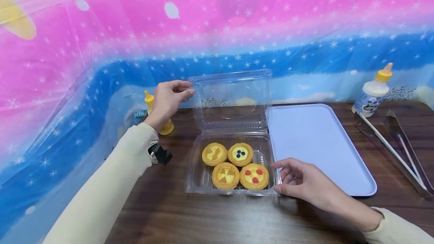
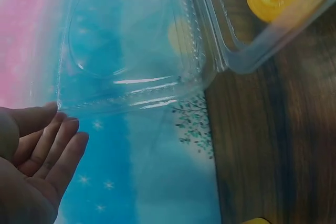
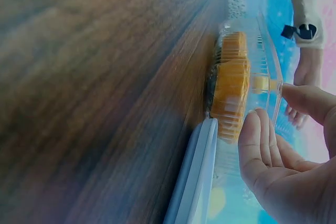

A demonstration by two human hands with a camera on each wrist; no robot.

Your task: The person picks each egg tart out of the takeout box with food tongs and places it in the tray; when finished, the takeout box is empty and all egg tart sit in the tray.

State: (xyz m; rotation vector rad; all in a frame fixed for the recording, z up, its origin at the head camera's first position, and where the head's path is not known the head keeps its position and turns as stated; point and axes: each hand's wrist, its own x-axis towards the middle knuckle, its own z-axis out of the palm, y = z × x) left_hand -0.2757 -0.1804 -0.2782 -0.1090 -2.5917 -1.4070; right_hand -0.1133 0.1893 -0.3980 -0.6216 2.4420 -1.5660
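Note:
A clear hinged plastic container (image 1: 200, 183) stands on the table with its lid (image 1: 234, 97) raised upright at the back. In its base lie several tarts: one with dark blue berries (image 1: 240, 154), one with red pieces (image 1: 254, 176), and two with yellow-orange wedges (image 1: 225, 176). My left hand (image 1: 171, 99) pinches the lid's upper left corner between thumb and fingers; the left wrist view shows the lid (image 2: 126, 40) at the fingertips. At the base's right rim, my right hand (image 1: 301, 180) holds the edge with thumb and fingers. The right wrist view shows the tarts (image 3: 231, 87) side-on.
A pale lavender tray (image 1: 312, 138) lies right of the container, touching or very near it. Farther right are a white squeeze bottle with yellow cap (image 1: 371, 91) and metal tongs (image 1: 396, 150). A yellow bottle (image 1: 167, 127) stands behind my left forearm. Patterned cloth (image 1: 217, 29) hangs behind.

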